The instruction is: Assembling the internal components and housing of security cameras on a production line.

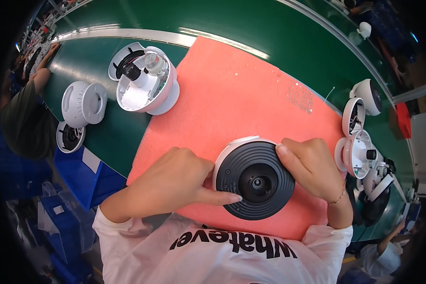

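Between my hands, above the pink cloth (pixel 208 94), is a round camera housing (pixel 232 191) with a white shell and a black ribbed front. A dark lens sits in the middle of that front. My left hand (pixel 175 182) grips its left side, the thumb lying across the black face. On the upper right rim my right hand (pixel 315 165) presses its thumb, with the other fingers curled behind the shell and partly hidden. Small screws (pixel 300 97) lie in rows on the cloth beyond the housing.
At the left stand an opened white camera (pixel 149 87) with bare inner parts and a white ribbed shell (pixel 83 103). Several more camera parts (pixel 362 154) crowd the right side. Blue bins (pixel 83 175) sit beside the green table (pixel 111 137). Another person's arm (pixel 41 78) reaches in at far left.
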`<state>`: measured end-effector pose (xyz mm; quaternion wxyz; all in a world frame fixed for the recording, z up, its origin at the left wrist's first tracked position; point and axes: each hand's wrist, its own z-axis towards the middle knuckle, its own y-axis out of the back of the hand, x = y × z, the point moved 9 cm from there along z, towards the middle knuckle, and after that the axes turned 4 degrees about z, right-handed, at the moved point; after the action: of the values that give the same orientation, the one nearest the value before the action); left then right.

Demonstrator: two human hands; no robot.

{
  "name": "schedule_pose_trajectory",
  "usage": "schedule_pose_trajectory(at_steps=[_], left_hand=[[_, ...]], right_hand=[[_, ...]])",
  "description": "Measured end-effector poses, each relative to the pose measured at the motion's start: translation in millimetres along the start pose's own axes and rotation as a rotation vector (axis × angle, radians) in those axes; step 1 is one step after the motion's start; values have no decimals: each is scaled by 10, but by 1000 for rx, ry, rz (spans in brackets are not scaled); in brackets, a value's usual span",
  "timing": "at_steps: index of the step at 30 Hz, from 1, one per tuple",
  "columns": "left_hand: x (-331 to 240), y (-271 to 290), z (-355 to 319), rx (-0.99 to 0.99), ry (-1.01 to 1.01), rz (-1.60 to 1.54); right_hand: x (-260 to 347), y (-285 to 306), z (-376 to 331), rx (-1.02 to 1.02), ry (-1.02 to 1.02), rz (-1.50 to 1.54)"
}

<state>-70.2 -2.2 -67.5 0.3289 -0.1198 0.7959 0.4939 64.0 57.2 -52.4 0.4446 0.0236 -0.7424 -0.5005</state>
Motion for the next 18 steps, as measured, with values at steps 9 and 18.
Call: schedule_pose_trajectory(at_steps=[9,18], left_hand=[[-24,33,-2,7,-17,37],[109,-30,-24,-150,-11,-113]], right_hand=[[150,93,-17,-164,115,-103],[95,119,-77,-339,113,192]])
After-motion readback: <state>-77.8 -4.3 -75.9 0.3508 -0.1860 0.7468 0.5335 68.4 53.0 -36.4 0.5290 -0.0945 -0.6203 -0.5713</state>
